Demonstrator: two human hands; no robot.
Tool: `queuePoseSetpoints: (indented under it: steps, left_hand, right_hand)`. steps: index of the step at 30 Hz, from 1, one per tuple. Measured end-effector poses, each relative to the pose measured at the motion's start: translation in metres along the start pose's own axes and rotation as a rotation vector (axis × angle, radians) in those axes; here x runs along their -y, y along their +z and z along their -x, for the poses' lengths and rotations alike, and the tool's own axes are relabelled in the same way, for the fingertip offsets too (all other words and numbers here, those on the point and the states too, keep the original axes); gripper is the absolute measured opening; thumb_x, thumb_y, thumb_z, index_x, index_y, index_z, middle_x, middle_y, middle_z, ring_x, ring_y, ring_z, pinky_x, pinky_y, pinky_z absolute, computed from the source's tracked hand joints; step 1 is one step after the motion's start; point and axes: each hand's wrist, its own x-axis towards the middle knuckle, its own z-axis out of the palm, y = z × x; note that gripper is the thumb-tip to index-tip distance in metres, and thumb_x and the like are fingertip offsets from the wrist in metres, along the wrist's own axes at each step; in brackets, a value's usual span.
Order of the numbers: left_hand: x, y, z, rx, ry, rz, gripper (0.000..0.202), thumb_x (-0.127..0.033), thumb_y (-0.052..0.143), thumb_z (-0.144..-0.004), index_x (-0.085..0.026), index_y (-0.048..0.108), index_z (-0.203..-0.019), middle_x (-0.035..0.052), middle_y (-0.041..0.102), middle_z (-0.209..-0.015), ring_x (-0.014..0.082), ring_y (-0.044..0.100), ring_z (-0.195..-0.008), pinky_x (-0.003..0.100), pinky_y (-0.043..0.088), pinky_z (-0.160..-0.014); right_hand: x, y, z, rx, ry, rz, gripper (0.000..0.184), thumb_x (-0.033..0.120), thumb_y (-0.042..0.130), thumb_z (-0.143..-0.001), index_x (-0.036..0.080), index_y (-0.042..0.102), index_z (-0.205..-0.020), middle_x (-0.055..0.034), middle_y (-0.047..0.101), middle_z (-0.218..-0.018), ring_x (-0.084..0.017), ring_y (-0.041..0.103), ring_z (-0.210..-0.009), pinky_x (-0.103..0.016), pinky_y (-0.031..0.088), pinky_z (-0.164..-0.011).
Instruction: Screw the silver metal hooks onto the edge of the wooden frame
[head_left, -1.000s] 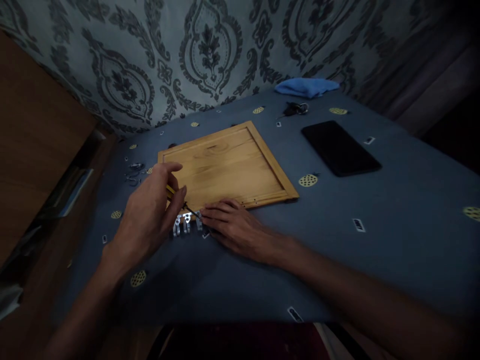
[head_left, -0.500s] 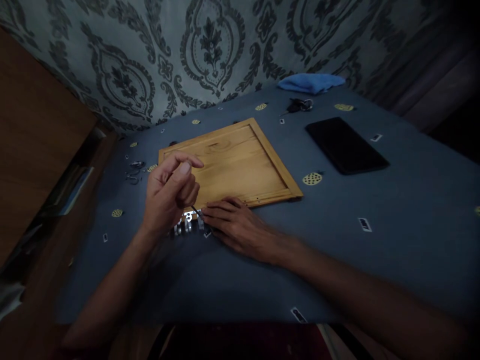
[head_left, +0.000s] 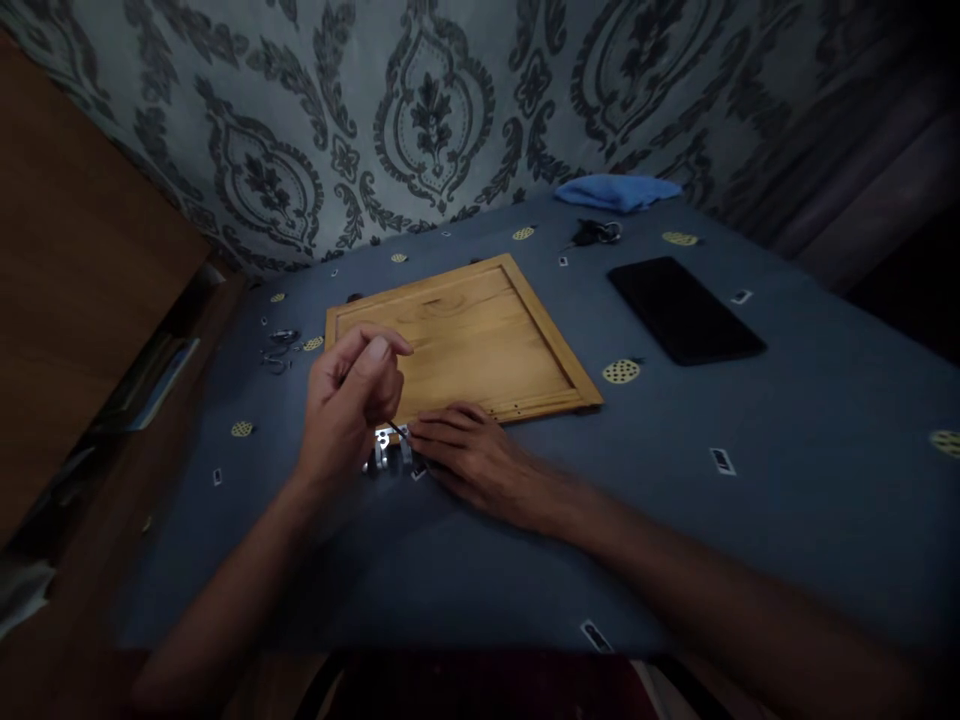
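A framed wooden panel (head_left: pixel 480 340) lies flat on the blue patterned cloth. At its front edge sits a shiny metal fitting (head_left: pixel 384 438) with curved pieces, partly behind my left hand. My left hand (head_left: pixel 356 385) is closed above the fitting and the panel's near left side. From beneath its fingers a thin dark shaft (head_left: pixel 397 430) slants down to the right; any handle is hidden. My right hand (head_left: pixel 469 450) lies palm down with extended fingers close together, on the panel's front edge beside the fitting, its fingertips near the shaft's lower end.
A black tablet-like slab (head_left: pixel 682 310) lies to the right. Behind it are a bunch of keys (head_left: pixel 596 233) and a folded blue cloth (head_left: pixel 619 192) near the wall. Small metal pieces (head_left: pixel 279 345) lie left of the panel. A wooden cabinet (head_left: pixel 90 230) borders the left side.
The view has tilted a little, so the panel and the table items appear slightly lower. My left hand keeps its closed grip, and my right hand stays on the panel's front edge.
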Motion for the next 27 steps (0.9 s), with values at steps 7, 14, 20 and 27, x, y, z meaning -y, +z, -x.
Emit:
queuePoseSetpoints:
  steps: [7, 14, 20, 27]
  left_hand:
    - [-0.001, -0.001, 0.001, -0.106, 0.011, -0.097, 0.033, -0.047, 0.079, -0.081, -0.017, 0.067, -0.08, -0.0068, 0.043, -0.052, 0.0074, 0.037, -0.046, 0.018, 0.035, -0.045]
    - [0.002, 0.004, 0.001, 0.001, 0.014, -0.036, 0.031, -0.045, 0.077, -0.084, -0.017, 0.065, -0.08, -0.0117, 0.028, -0.048, 0.0046, 0.018, -0.039, 0.018, 0.018, -0.039]
    - [0.001, -0.006, -0.003, 0.078, -0.036, -0.092, 0.03, -0.045, 0.077, -0.085, -0.017, 0.067, -0.083, -0.0083, 0.038, -0.052, 0.0066, 0.031, -0.043, 0.019, 0.03, -0.043]
    - [0.004, 0.008, -0.003, -0.076, 0.024, -0.08, 0.036, -0.05, 0.08, -0.08, -0.018, 0.064, -0.078, -0.0107, 0.03, -0.049, 0.0052, 0.022, -0.04, 0.018, 0.019, -0.039]
  right_hand:
    - [-0.004, 0.004, 0.001, 0.0, -0.008, 0.007, 0.033, 0.02, 0.06, -0.098, 0.016, 0.066, -0.13, -0.0116, 0.07, -0.136, -0.026, 0.059, -0.129, -0.048, 0.043, -0.109]
    - [0.0, 0.002, 0.0, -0.006, -0.009, 0.024, 0.03, 0.019, 0.055, -0.101, 0.015, 0.068, -0.127, -0.0117, 0.071, -0.132, -0.026, 0.061, -0.125, -0.048, 0.044, -0.107]
    - [-0.001, 0.002, 0.0, -0.01, -0.023, 0.021, 0.03, 0.019, 0.053, -0.101, 0.013, 0.068, -0.127, -0.0134, 0.071, -0.133, -0.026, 0.06, -0.127, -0.049, 0.045, -0.107]
    - [-0.001, 0.001, 0.001, -0.008, -0.017, 0.045, 0.03, 0.019, 0.053, -0.102, 0.016, 0.067, -0.128, -0.0126, 0.071, -0.133, -0.026, 0.06, -0.128, -0.048, 0.044, -0.107]
